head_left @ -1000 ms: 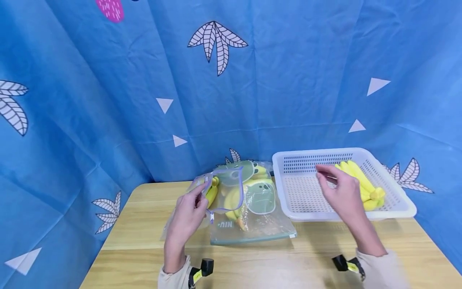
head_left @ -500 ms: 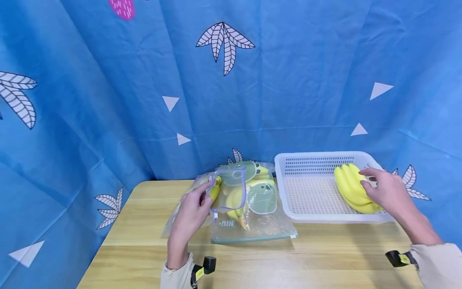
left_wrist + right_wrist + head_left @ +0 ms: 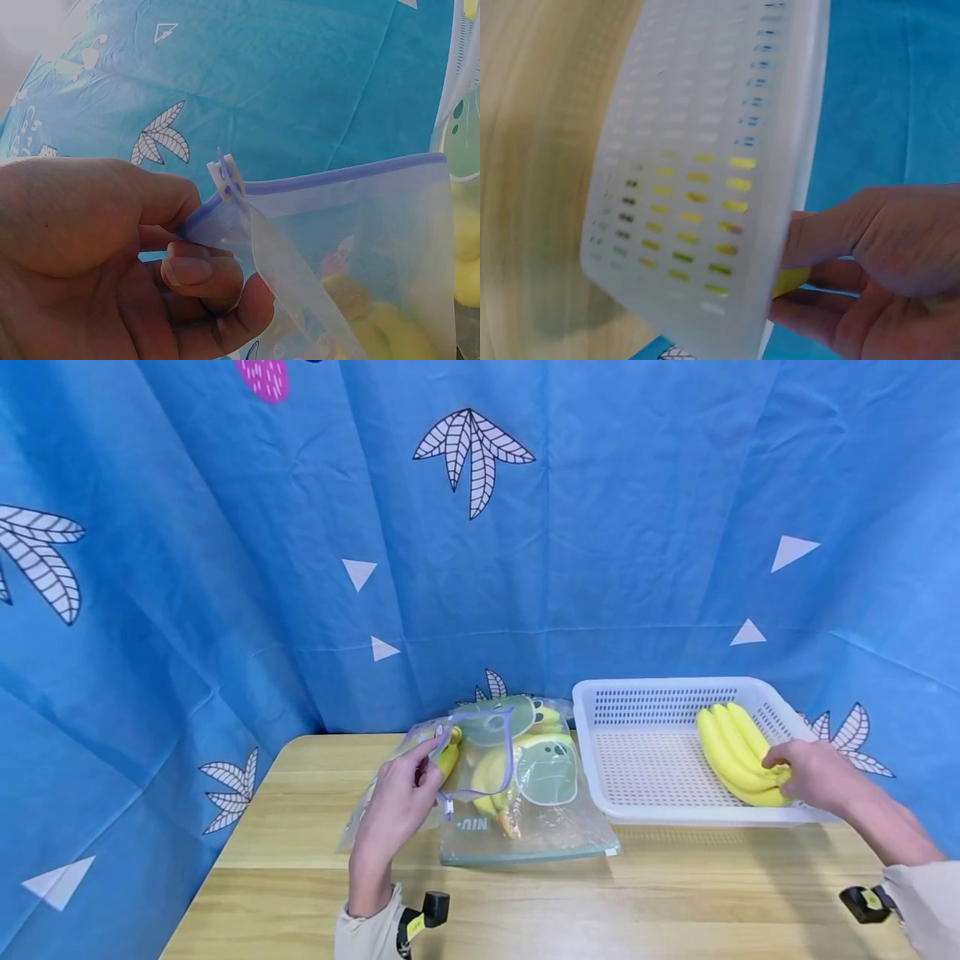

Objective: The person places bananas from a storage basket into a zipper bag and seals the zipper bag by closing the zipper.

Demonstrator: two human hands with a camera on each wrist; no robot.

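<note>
- Head view, right side: the right hand (image 3: pixel 813 774) lies in the white basket (image 3: pixel 622 695), fingers curled over the near end of the bunch of bananas (image 3: pixel 731 750). One second earlier this hand hovered over the middle of the basket, clear of the fruit; half a second earlier it touched the bunch from the far side. It now appears to grasp the bunch, which rests on the basket floor against the right wall, not lifted
- Head view, left side: the left hand (image 3: pixel 397 806) pinches the purple-edged mouth of a clear zip bag (image 3: pixel 480 760) just left of the basket and holds it raised and open. Its position relative to the basket is unchanged over the last second. Yellow fruit shows inside the bags lying there on the wooden table (image 3: pixel 300 860); a blue patterned cloth (image 3: pixel 225 568) rises behind the basket
- Left wrist view: the thumb and curled fingers (image 3: pixel 199 274) clamp the bag (image 3: pixel 360 247) at its corner, beside the white zip slider (image 3: pixel 226 174); yellow shapes show through the film
- Right wrist view: the basket wall (image 3: pixel 705 172) fills the frame, blurred, with yellow visible through its slots; the hand (image 3: pixel 870 255) curls inside the rim on a yellow end (image 3: pixel 791 281)
- Judgement: the grasp on the bunch looks just made, while the bag mouth is held open beside the basket
</note>
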